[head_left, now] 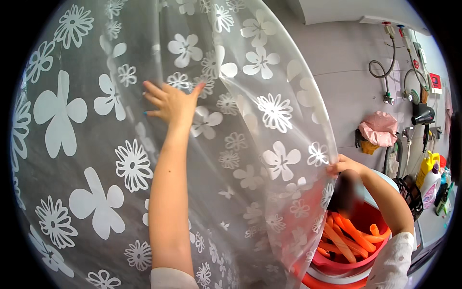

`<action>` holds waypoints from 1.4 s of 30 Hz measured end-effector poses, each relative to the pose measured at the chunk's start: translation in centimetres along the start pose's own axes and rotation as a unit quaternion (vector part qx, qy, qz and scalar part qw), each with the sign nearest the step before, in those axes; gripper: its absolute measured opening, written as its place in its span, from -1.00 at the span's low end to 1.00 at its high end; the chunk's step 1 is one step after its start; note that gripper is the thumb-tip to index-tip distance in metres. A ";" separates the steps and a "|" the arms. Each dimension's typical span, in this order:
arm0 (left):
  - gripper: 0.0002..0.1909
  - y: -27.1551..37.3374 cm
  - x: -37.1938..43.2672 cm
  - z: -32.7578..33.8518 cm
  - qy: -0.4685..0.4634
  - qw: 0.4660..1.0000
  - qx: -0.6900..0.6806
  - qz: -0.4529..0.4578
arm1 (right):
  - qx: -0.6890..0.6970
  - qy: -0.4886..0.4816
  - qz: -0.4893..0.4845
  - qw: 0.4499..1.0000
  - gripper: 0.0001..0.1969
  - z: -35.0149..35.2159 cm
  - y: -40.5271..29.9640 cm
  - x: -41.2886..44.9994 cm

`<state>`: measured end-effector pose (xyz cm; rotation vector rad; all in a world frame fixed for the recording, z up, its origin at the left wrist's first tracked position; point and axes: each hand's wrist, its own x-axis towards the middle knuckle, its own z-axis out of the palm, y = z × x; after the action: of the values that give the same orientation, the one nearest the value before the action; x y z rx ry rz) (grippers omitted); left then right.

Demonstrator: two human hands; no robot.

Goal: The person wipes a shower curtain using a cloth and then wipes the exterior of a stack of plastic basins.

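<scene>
A translucent shower curtain (pixel 209 173) with white flower prints hangs across most of the view. Against its upper middle my left hand (pixel 174 103) rests with fingers spread, touching the sheet and holding nothing. My right hand (pixel 344 165) pinches the curtain's right edge between thumb and fingers. Below that hand a red plastic basin (pixel 339 268) holds several orange tubes (pixel 352 236), partly hidden behind the curtain edge and a blurred dark patch.
On the right wall hang water hoses (pixel 391 57), a pink shower cap (pixel 379 128) and a hair dryer (pixel 423 115). Farther right, a yellow bottle (pixel 427 168) and a white bottle (pixel 430 186) stand near a black basket (pixel 411 195). A white water heater (pixel 332 11) overhangs the wall.
</scene>
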<state>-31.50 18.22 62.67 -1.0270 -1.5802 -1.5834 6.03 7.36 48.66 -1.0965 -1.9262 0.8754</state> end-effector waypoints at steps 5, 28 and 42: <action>0.04 -3.0 1.4 -0.7 -0.022 0.998 0.051 -0.043 | -0.027 0.020 -0.009 0.999 -0.77 -1.4 1.0 -0.5; 0.13 3.6 -4.9 0.9 -0.272 0.949 -0.160 -0.019 | 0.055 -0.120 0.012 0.991 -0.61 4.2 -1.7 -0.2; -0.52 3.8 -6.5 2.2 -0.207 0.942 -0.266 0.010 | 0.128 -0.077 -0.025 0.989 -0.45 5.5 -4.1 -0.6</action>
<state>-24.96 19.76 58.65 -1.7557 -1.4090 -1.9230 -0.06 4.07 49.20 -0.8459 -1.8915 1.1706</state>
